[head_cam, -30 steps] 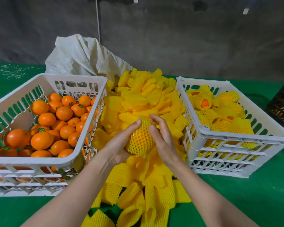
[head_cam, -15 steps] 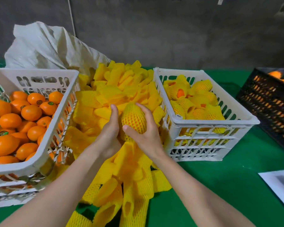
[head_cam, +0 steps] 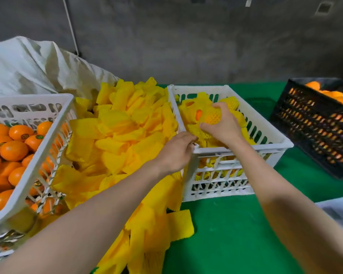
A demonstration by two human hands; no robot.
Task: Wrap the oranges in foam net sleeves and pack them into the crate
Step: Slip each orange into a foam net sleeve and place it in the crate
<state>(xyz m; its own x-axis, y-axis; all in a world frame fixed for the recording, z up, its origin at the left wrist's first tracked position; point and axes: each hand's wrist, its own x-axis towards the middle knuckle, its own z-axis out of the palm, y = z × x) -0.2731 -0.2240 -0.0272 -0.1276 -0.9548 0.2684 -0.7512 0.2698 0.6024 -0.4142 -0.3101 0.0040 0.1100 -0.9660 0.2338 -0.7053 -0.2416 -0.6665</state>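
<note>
Head view: the right hand (head_cam: 222,125) grips a sleeved orange (head_cam: 212,116) from above, fingers curled round it, and holds it inside the white packing crate (head_cam: 269,147), low among the wrapped oranges (head_cam: 229,103) already there. We judge this top grip lets the fruit be set into a gap without pulling the net off. The left hand (head_cam: 176,151) lies at the crate's near-left corner with its fingers curled toward the rim. We cannot tell whether it holds the rim or only rests against it, but the position suits steadying the crate during placement. We judge the step in hand to be the placement itself, with release still to come. The pile of foam net sleeves (head_cam: 127,131) lies between the two white crates, within reach of both hands, and spills toward the near edge. The supply crate (head_cam: 28,96) on the left holds bare oranges (head_cam: 13,150), so many units remain to wrap. The counter (head_cam: 236,234) carries a green covering. A white sack (head_cam: 28,66) stands behind the sleeves, a black crate (head_cam: 309,115) with more oranges sits at far right, and a white sheet (head_cam: 341,210) shows at the right edge. The wall (head_cam: 186,46) behind is bare grey concrete.
</note>
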